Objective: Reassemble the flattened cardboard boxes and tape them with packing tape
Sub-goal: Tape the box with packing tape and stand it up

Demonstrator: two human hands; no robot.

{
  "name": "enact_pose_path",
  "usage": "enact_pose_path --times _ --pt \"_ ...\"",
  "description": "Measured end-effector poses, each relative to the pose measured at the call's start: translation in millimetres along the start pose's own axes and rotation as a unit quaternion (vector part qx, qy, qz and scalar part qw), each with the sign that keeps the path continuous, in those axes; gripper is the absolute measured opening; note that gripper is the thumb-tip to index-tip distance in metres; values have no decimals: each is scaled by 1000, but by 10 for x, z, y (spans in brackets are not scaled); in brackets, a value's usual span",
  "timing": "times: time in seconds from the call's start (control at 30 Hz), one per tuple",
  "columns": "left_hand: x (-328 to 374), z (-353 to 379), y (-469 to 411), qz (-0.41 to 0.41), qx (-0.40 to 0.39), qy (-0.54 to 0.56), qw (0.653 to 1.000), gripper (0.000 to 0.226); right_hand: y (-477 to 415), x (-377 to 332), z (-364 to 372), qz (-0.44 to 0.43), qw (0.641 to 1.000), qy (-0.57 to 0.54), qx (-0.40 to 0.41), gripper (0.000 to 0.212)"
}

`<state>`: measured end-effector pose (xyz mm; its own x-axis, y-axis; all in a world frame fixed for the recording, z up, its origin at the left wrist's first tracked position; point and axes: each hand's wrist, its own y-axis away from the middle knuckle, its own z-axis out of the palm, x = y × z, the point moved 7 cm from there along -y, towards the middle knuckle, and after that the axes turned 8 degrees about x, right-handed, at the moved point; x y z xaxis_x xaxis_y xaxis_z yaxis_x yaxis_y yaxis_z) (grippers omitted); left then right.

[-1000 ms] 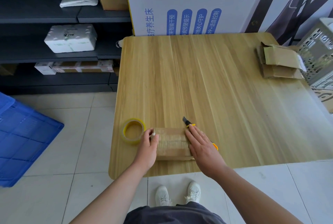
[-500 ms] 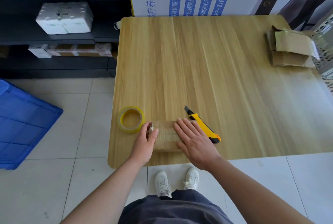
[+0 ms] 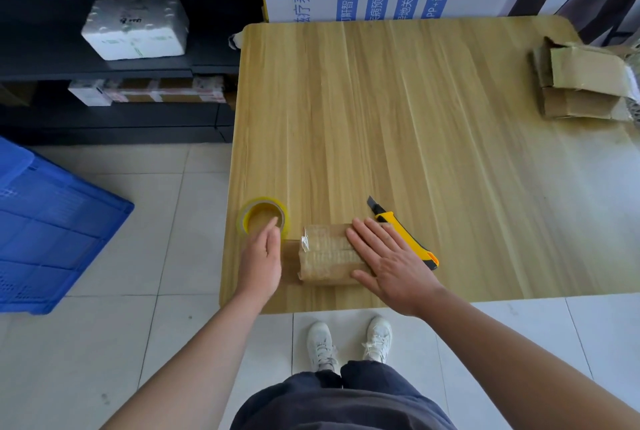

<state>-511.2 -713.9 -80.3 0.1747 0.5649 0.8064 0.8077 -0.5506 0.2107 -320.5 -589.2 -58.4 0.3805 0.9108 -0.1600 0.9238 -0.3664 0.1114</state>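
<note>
Head view: taped cardboard box [image 3: 329,253] at table's [image 3: 450,152] 6 o'clock.
Right hand [image 3: 391,260]: flat on box.
Left hand [image 3: 261,256]: loose, empty, by tape roll [image 3: 263,218].
Handling: likely light, stiff, slick; grip ends.

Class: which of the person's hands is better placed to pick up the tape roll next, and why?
Left, probably. The left hand is open beside the tape roll, fingertips at its rim; the right hand lies flat on the box.
</note>
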Motion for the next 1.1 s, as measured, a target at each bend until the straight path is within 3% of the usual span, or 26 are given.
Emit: enact_pose_path --times 0.1,0.2,0.27,0.37,0.43,0.53,0.63,0.87,1.03,1.1 --pt "-186 -108 -181 91 -29 -300 949 48 -3 6 12 -5 1000 -4 -5 68" --pt "-282 -125 -266 118 -56 -397 909 37 -11 12 11 -5 1000 -10 -8 67" --pt "-230 -179 -281 131 -40 -345 928 26 -13 14 12 -7 1000 -12 -7 68" --pt "-82 -383 -214 69 1 -120 990 26 -14 17 19 -6 1000 -16 -5 68" --pt "61 -492 -95 5 10 36 999 28 -13 22 21 -5 1000 -13 -6 68" --pt "357 -420 143 -46 -43 250 966 39 -14 30 28 -3 1000 -12 -8 68" --pt "644 -213 317 -65 -117 372 918 50 -20 27 28 -1 1000 -27 -3 69" --pt "685 217 516 -102 -165 374 907 29 -69 40 -69 21 990 -137 1 71" --pt "685 224 471 -88 -171 355 915 26 -49 68 -421 127 925 -336 125 55" --pt "685 231 451 -81 -176 348 917 31 -75 -55 -511 134 899 -398 127 47"
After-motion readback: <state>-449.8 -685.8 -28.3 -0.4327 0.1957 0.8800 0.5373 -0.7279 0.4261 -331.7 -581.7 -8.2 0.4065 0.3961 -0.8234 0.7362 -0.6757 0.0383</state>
